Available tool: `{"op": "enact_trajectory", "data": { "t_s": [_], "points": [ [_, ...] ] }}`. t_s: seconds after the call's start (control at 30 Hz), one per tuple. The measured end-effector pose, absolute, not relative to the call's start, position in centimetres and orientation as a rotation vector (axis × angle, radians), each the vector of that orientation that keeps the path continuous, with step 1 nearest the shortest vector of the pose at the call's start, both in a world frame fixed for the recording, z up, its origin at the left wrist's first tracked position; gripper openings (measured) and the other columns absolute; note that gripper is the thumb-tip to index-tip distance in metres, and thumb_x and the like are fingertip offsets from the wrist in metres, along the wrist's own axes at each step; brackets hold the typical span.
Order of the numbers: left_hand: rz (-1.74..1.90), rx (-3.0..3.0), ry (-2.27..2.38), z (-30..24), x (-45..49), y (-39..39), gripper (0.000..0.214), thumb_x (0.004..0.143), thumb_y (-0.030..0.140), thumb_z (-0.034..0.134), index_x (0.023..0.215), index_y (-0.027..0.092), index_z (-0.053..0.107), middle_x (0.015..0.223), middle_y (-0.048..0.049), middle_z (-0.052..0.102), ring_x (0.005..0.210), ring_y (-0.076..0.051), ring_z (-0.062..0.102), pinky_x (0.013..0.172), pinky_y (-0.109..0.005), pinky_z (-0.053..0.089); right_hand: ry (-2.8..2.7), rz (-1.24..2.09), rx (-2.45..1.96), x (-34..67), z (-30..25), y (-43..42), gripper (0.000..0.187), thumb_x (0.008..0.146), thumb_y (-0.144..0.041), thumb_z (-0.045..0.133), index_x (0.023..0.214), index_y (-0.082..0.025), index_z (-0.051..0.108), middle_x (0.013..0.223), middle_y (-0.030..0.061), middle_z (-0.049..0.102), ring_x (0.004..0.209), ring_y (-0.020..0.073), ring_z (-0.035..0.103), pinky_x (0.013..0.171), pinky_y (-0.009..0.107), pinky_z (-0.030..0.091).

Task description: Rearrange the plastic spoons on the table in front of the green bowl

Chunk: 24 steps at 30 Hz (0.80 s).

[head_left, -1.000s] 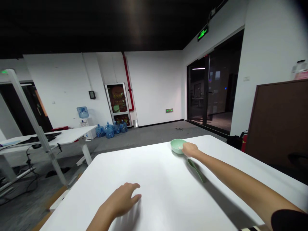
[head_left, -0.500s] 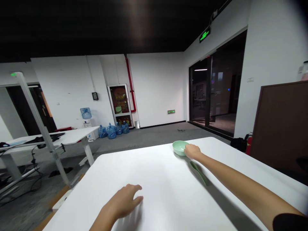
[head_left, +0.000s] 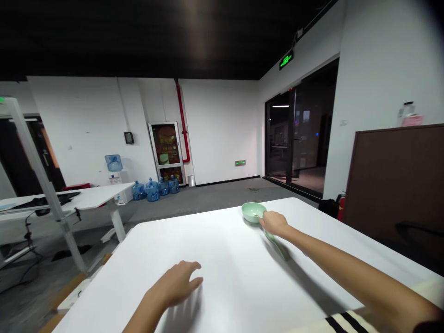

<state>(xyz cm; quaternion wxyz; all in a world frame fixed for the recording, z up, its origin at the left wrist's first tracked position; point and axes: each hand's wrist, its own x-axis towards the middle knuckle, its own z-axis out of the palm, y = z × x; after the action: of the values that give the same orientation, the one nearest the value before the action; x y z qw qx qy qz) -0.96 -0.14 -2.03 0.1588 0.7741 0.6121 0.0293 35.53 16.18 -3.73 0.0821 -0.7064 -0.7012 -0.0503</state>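
Right hand (head_left: pixel 274 223) at full stretch over the far part of the white rectangular table (head_left: pixel 222 249), fingers curled against the near rim of the pale green round bowl (head_left: pixel 252 211). Touching it for certain, but gripping or merely resting there: cannot tell at this distance. Bowl upright near the table's far edge, with something small and pale inside, too small to make out. Under the wrist and partly hidden by the forearm, a long flat green utensil (head_left: pixel 278 247) lying on the tabletop, close beside the bowl. Left hand (head_left: pixel 177 283) nearer the body, palm down and flat on the table, fingers loosely spread, holding nothing, well apart from bowl and utensil. At the bottom right edge, cream cloth with black stripes (head_left: pixel 342 321).

Writing: a lit green sign (head_left: pixel 286 60) high on the right wall above the dark glass doors (head_left: pixel 294 138), characters too blurred to read. A smaller green lit plate (head_left: pixel 240 163) low on the white back wall, likewise unreadable. Glass-fronted wall cabinet with a red and orange poster (head_left: pixel 163 147) beside a red pipe (head_left: pixel 182 125), lettering illegible. Clear bottle with a pink label (head_left: pixel 408 114) on top of the dark brown panel (head_left: pixel 395 185), label text not legible. Further left, a water dispenser with a blue bottle (head_left: pixel 113 166), blue water jugs (head_left: pixel 152 189) on the grey floor, and a white desk (head_left: pixel 90 196).
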Motion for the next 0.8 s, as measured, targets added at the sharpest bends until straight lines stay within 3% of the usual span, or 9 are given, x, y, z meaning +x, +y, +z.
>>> {"op": "enact_trajectory", "data": {
  "t_s": [0.2,0.57,0.8],
  "points": [
    [0.094,2.270,1.724,-2.0,-1.2,-0.3,0.057,0.081,0.063,0.038,0.124,0.030,0.055,0.126,-0.0060,0.059,0.114,-0.028,0.053,0.095,-0.040,0.040,-2.054,-0.179,-2.031,34.7,-2.1,12.3,0.048,0.091,-0.051,0.027,0.102,-0.015,0.057,0.097,0.0144,0.064,0.089,0.0256,0.060,0.073,0.032,0.039],
    [0.113,2.280,1.730,-1.5,-1.0,-0.9,0.056,0.081,0.063,0.038,0.123,0.030,0.055,0.125,-0.0084,0.059,0.113,-0.027,0.055,0.093,-0.040,0.042,-2.107,-0.083,-1.847,34.7,-2.1,8.3,0.047,0.091,-0.051,0.029,0.118,-0.019,0.051,0.116,0.0132,0.059,0.099,0.0257,0.058,0.077,0.032,0.039],
    [0.092,2.271,1.728,-1.4,-0.6,-1.0,0.058,0.080,0.064,0.038,0.124,0.030,0.055,0.126,-0.0070,0.059,0.114,-0.028,0.054,0.094,-0.040,0.041,-2.185,-0.139,-1.784,35.8,-5.1,8.0,0.058,0.090,-0.049,0.031,0.139,-0.017,0.033,0.144,0.0157,0.036,0.124,0.0301,0.042,0.094,0.040,0.035]
  ]
}}
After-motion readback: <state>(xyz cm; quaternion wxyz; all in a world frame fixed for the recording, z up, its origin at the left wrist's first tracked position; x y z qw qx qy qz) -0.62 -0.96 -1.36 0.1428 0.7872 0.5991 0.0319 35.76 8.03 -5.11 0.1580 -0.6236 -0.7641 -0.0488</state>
